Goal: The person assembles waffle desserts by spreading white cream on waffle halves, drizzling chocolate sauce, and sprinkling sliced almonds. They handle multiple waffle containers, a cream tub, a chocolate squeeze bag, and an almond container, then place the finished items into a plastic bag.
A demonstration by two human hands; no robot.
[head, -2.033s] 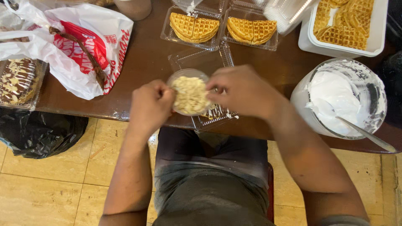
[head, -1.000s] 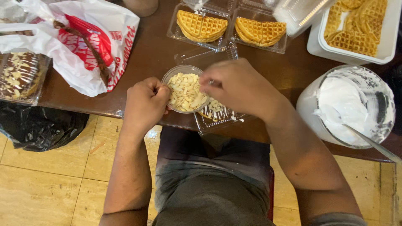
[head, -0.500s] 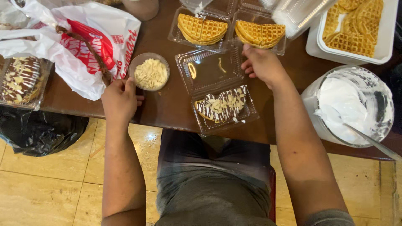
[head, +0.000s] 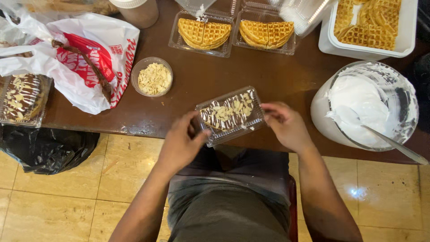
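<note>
Food stall prep table [head: 277, 76], boxed waffles [head: 204, 32], cream bowl [head: 365, 105]

A small clear bowl of sliced almonds [head: 154, 77] stood on the brown table [head: 206, 85], just beside a white and red plastic bag [head: 85, 58]. At the far edge sat two open clear trays of plain folded waffles [head: 204, 32] [head: 266, 32], side by side. A white tub of waffles [head: 369, 24] stood at the far right corner. Near it was a large glass bowl of white cream [head: 365, 105] with a spoon [head: 394, 143] leaning in it. A packed chocolate-drizzled waffle [head: 20, 96] lay at the left edge. A black bag [head: 45, 150] slumped on the tiled floor [head: 67, 201].
</note>
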